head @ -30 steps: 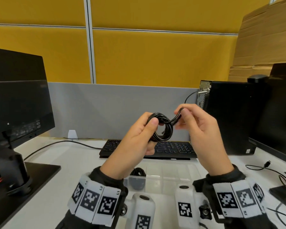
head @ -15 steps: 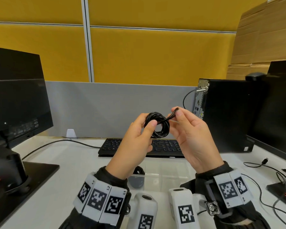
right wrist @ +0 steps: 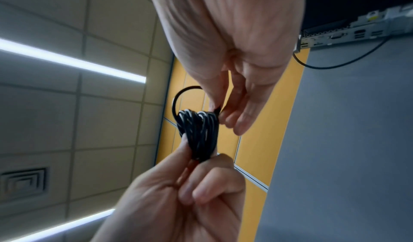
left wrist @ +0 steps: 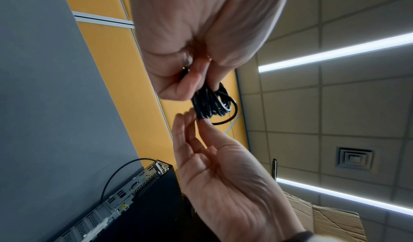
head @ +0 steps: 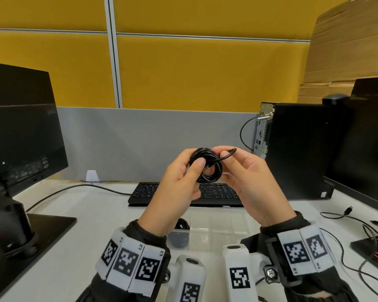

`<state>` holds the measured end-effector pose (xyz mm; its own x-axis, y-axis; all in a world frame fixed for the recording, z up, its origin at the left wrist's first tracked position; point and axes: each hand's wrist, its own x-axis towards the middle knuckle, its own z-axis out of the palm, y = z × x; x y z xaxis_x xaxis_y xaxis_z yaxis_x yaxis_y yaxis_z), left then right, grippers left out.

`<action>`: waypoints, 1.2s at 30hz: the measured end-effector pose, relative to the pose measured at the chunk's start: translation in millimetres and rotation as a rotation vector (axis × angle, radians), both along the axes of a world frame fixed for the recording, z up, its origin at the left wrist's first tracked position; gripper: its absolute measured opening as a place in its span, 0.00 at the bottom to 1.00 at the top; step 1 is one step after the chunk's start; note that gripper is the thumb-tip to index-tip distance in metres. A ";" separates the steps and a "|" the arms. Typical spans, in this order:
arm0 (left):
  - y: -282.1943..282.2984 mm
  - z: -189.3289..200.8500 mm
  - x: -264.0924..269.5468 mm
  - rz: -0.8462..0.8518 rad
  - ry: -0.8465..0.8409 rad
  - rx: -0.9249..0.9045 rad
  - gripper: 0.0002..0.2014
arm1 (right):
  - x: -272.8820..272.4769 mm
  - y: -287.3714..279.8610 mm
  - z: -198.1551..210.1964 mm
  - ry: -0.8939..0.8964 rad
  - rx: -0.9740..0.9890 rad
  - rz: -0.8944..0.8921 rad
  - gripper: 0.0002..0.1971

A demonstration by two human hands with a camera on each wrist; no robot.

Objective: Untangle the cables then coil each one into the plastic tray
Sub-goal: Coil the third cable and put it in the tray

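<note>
A small black cable coil [head: 212, 171] is held in the air above the keyboard. My left hand [head: 194, 163] grips its left side, thumb in front and fingers behind. My right hand [head: 224, 154] pinches the cable's loose end [head: 230, 153], which loops across the top right of the coil. In the left wrist view, the coil [left wrist: 208, 102] hangs from my left hand [left wrist: 190, 85]. The right wrist view shows my right hand [right wrist: 218, 112] pinching the end beside the coil [right wrist: 198, 132]. The clear plastic tray [head: 218, 223] lies below on the desk, with another black coil [head: 182, 225] in its left compartment.
A black keyboard [head: 218, 192] lies just beyond the tray. A monitor [head: 20, 131] on its stand is at the left. A black PC tower [head: 297, 149] and a second monitor [head: 371, 138] are at the right. Loose thin cables [head: 336, 216] lie on the desk at the right.
My right hand has carried the loose end from up and right of the coil in towards its top. My left hand keeps its grip on the coil.
</note>
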<state>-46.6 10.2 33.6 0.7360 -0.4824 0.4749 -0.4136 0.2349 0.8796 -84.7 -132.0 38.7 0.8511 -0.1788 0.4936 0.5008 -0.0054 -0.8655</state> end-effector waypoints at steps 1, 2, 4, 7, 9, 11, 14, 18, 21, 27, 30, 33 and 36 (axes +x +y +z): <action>0.5 0.7 -0.1 -0.012 0.013 -0.021 0.10 | 0.5 -0.1 -0.2 0.004 0.007 0.009 0.12; 1.0 1.4 -0.2 -0.022 0.025 -0.043 0.10 | 0.9 -0.3 -0.2 0.007 0.023 0.024 0.12; 1.8 2.5 0.0 -0.033 0.046 -0.079 0.10 | 1.6 -0.3 0.3 0.014 0.082 0.066 0.11; 2.0 3.3 1.6 -0.056 0.095 -0.116 0.10 | 3.8 -1.2 0.3 0.054 0.212 0.153 0.12; 2.8 3.8 3.6 -0.078 0.144 -0.135 0.10 | 6.4 -0.8 -1.1 0.110 0.299 0.199 0.15; 4.4 3.9 4.9 -0.103 0.196 -0.148 0.11 | 8.4 1.0 -3.3 0.154 0.357 0.231 0.13; 7.1 4.1 5.7 -0.144 0.259 -0.171 0.12 | 10.3 3.6 -5.0 0.183 0.394 0.257 0.13; 6.4 3.0 8.3 -0.126 0.256 -0.181 0.13 | 11.5 2.0 -4.7 0.203 0.399 0.254 0.11; 4.5 1.2 9.4 -0.080 0.213 -0.167 0.15 | 10.7 0.1 -4.1 0.191 0.382 0.255 0.08; 1.9 1.8 6.4 -0.020 0.168 -0.196 0.15 | 8.9 2.1 -3.3 0.140 0.382 0.312 0.04; 1.7 1.0 8.0 -0.011 0.180 -0.175 0.16 | 9.8 1.9 -4.6 0.112 0.366 0.307 0.04; 1.2 1.1 7.6 -0.082 0.226 -0.152 0.16 | 9.3 3.9 -5.1 0.099 0.416 0.351 0.04; 1.8 0.9 9.7 -0.097 0.246 -0.147 0.19 | 10.2 11.1 -7.4 0.102 0.441 0.357 0.05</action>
